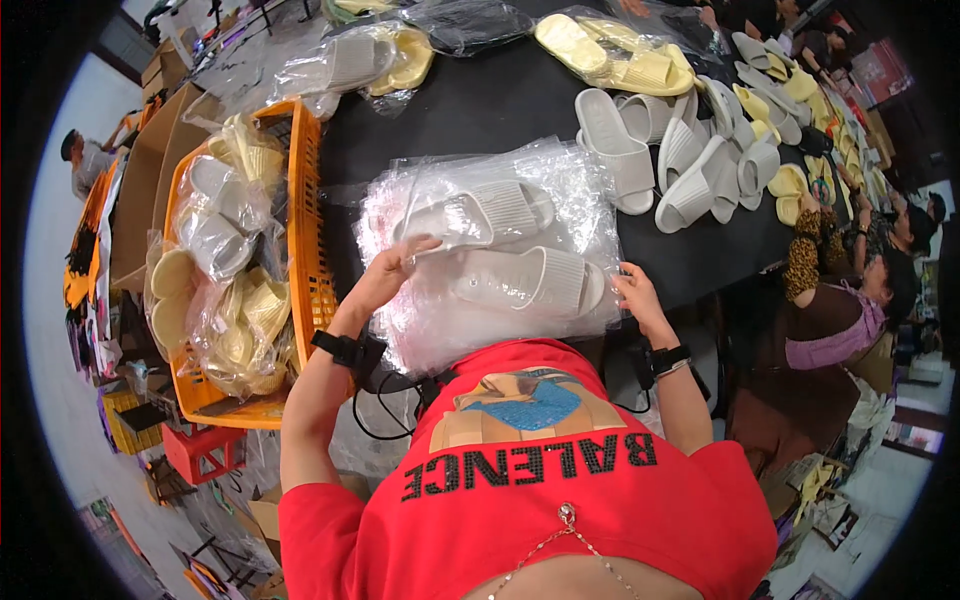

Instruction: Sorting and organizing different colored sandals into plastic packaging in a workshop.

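A pair of light grey slide slippers [515,282] lies side by side in a clear plastic bag [590,235], on top of a stack of flat clear bags [400,335] in front of me. My left hand [392,268] is at the bag's left side, its fingers closed on the plastic near the toe-side end of the slippers. At the right edge, my right hand [636,291] pinches the bag between thumb and fingers. Both slippers point the same way, with their ribbed straps toward the right.
An orange crate [308,215] of bagged yellow and grey slippers stands at my left. Loose grey slippers [690,165] lie on the black table [470,110] at right, with bagged yellow ones [620,55] behind. Several people [850,320] work along the right side.
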### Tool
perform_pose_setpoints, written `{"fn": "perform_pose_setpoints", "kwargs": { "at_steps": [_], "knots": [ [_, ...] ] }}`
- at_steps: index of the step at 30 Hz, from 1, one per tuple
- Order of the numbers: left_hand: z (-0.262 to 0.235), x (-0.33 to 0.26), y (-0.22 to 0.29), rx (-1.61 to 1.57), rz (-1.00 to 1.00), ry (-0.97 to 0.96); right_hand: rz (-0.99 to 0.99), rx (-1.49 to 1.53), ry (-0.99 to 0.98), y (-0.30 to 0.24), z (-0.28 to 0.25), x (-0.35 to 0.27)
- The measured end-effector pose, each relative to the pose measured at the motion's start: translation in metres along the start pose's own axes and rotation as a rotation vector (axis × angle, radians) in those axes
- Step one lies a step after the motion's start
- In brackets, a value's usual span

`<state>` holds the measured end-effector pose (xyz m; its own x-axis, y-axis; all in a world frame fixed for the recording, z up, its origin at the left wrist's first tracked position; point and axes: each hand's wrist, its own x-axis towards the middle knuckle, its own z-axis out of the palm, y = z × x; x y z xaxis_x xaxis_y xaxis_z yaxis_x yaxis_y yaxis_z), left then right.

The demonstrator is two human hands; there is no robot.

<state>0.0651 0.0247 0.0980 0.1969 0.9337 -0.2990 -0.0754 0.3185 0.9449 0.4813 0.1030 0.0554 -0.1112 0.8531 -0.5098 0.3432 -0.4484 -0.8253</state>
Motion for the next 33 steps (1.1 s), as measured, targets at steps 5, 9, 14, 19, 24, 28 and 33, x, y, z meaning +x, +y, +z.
{"fn": "perform_pose_setpoints", "kwargs": {
  "at_steps": [5,9,14,19,24,28,33],
  "knots": [
    [-0.027,0.037,-0.037,1.309,0.333,0.564,-0.174,-0.26,0.07,0.015,0.005,-0.004],
    [-0.032,0.05,-0.039,1.123,0.228,0.425,-0.169,-0.383,0.114,0.01,0.014,-0.006],
    [-0.027,0.076,-0.015,0.246,0.057,0.251,-0.177,-0.385,0.133,0.003,0.018,0.007],
    [-0.017,0.105,-0.031,0.293,0.097,0.318,-0.324,-0.314,0.176,-0.015,0.034,0.025],
    [0.001,0.117,-0.03,1.251,0.441,0.243,-0.241,-0.244,0.246,-0.014,0.024,0.019],
    [0.055,0.113,-0.014,1.147,0.596,-0.009,-0.083,-0.215,0.171,0.007,0.016,0.023],
    [0.091,0.13,-0.045,1.136,0.706,0.041,-0.087,-0.199,0.116,0.009,0.023,0.028]
  ]
}}
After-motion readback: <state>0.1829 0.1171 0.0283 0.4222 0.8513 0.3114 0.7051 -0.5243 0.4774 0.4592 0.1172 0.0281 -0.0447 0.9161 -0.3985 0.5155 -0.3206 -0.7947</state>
